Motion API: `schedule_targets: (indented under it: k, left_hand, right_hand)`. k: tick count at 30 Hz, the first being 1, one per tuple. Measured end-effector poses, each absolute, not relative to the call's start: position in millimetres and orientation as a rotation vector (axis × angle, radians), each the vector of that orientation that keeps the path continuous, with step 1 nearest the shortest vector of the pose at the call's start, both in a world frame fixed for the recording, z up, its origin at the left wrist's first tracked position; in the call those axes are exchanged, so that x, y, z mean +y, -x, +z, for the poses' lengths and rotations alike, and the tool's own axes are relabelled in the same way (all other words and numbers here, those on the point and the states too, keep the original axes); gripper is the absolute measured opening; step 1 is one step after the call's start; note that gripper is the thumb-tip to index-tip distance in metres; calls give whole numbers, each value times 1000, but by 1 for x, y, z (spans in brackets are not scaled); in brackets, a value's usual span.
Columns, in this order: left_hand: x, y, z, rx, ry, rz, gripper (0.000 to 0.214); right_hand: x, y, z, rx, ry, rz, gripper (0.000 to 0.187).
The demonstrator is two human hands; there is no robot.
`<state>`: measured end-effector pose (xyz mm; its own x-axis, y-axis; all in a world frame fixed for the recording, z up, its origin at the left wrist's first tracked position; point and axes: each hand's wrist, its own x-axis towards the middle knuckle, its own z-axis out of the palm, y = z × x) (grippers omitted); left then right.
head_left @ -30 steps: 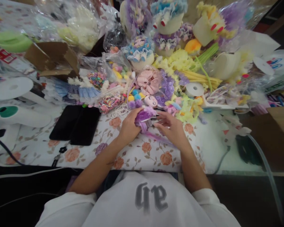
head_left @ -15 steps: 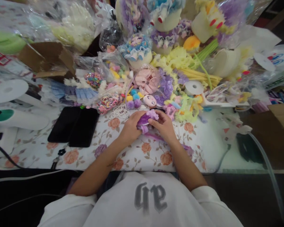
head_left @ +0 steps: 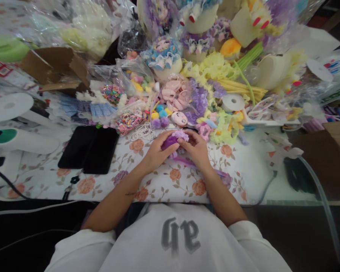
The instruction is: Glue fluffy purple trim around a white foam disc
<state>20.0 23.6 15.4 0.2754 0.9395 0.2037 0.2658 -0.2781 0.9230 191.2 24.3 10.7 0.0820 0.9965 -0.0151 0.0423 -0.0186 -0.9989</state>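
My left hand [head_left: 155, 153] and my right hand [head_left: 197, 149] meet over the floral tablecloth [head_left: 170, 181], both closed around a fluffy purple ruffle piece [head_left: 173, 139]. A purple ribbon strand [head_left: 187, 161] trails from it under my right hand toward the right. Just beyond my fingers lie a small doll head [head_left: 179, 118] and a few pom-poms [head_left: 160, 118]. Pink doll limbs [head_left: 174, 94] sit in a clear bag behind them.
Two black phones [head_left: 89, 149] lie left of my hands. A white tape roll [head_left: 232, 102], bags of beads and ruffled cup ornaments crowd the back. A cardboard box [head_left: 56, 70] is at back left, a glue gun [head_left: 14, 139] at far left.
My right hand moved in from the right and closed on the purple ruffle piece beside my left hand. Both hands shifted slightly away from me.
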Motion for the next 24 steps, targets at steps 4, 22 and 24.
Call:
schedule_targets:
  k: [4,22,24]
  left_hand:
    - [24,-23,18,1191,-1515,1058,46]
    - [26,-23,14,1130,-1190,1092,39]
    - [27,-24,12,1136,-1135,1102,40]
  right_hand:
    - [22,-187,15,-1221,1310,1091,45]
    - [23,-186,14,-1132,1273,1190,46]
    - [23,-185,16,-1127,1292,1181,45]
